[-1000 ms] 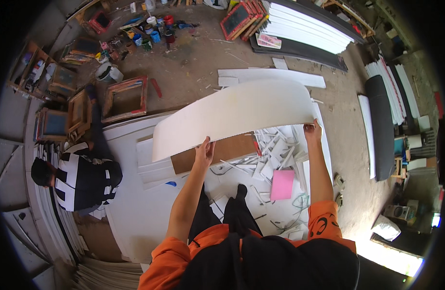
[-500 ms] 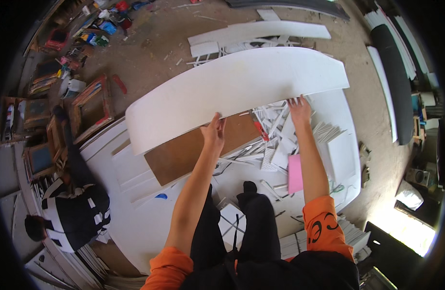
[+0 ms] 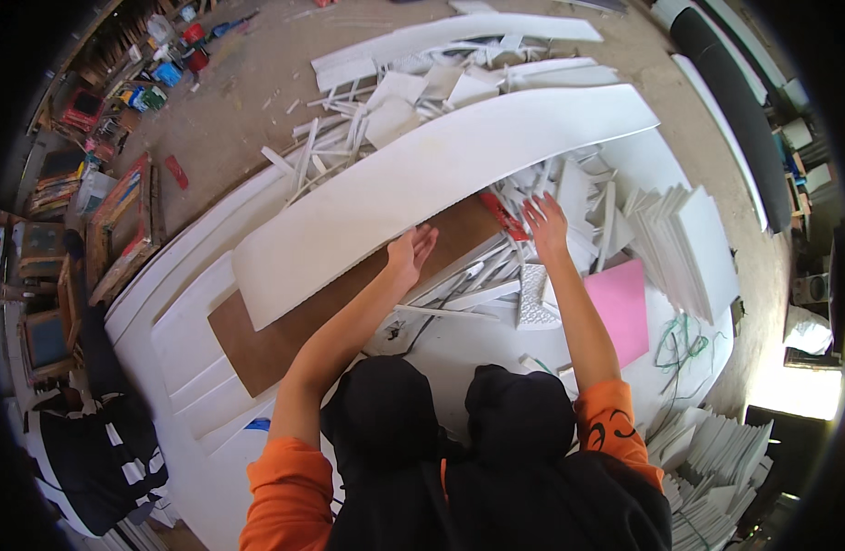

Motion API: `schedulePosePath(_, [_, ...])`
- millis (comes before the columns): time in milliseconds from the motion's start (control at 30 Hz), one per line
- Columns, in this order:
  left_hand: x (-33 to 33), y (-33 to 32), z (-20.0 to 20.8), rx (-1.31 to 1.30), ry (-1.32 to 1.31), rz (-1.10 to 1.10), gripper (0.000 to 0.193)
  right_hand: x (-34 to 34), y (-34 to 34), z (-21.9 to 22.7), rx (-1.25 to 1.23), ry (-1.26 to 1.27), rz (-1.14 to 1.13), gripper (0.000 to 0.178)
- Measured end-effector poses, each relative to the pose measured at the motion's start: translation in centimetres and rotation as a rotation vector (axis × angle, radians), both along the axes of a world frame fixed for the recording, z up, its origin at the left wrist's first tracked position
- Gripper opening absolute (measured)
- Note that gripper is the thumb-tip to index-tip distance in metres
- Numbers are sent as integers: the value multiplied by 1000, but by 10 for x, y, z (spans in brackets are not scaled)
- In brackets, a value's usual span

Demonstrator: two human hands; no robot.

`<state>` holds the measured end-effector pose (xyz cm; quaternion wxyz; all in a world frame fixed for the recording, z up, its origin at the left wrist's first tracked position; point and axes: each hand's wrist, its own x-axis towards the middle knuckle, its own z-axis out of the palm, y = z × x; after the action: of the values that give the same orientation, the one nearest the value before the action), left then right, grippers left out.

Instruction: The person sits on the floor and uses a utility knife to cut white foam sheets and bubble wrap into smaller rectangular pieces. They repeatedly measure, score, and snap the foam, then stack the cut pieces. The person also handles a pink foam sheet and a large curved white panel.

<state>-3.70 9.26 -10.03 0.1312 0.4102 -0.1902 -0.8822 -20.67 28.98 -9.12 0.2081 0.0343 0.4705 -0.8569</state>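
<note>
A long, curved white foam sheet (image 3: 431,165) lies across the brown board (image 3: 349,303) and a heap of white scraps. My left hand (image 3: 411,253) is at the sheet's near edge, fingers stretched out; whether it still touches the edge I cannot tell. With fingers spread, my right hand (image 3: 546,225) hovers over the scraps, apart from the sheet and holding nothing. Close to it, a red tool (image 3: 503,217) lies at the board's right end, its kind unclear. A textured white block (image 3: 536,298) rests among the strips nearer me.
A pink sheet (image 3: 620,312) and a stack of white sheets (image 3: 688,248) lie to the right, near tangled green string (image 3: 684,342). More white offcuts (image 3: 390,110) are piled beyond the foam sheet. At lower left another person (image 3: 92,459) is bent low. Wooden frames (image 3: 124,230) stand far left.
The foam sheet has come down onto the board and scraps, its left end nearer me. My right hand has left its edge and opened; my view has dropped lower.
</note>
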Motion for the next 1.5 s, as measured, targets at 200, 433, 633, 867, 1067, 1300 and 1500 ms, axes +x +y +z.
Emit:
schedulePosePath(200, [21,31,100,-289,122,-496,36,33,149,67,156,24,-170,41])
schedulePosePath(433, [-21,98,179,-830,164,-828,37,87,322,155,125,198,-555,32])
schedulePosePath(633, [-60,200,175,-904,278,-1076,39,154,447,127,180,129,-822,30])
schedulePosePath(867, [-78,271,66,-868,99,-1332,33,211,422,-18,721,-196,-557,31])
schedulePosePath(1067, [-68,329,-13,-800,-57,-1455,44,223,330,-85,1569,103,-530,55])
schedulePosePath(1300, [-82,387,-51,-497,-94,-1272,40,212,322,-76,1423,-111,-563,44])
schedulePosePath(1500, [-91,396,-43,-414,-13,-1188,28,200,328,-74,1141,-214,-731,30])
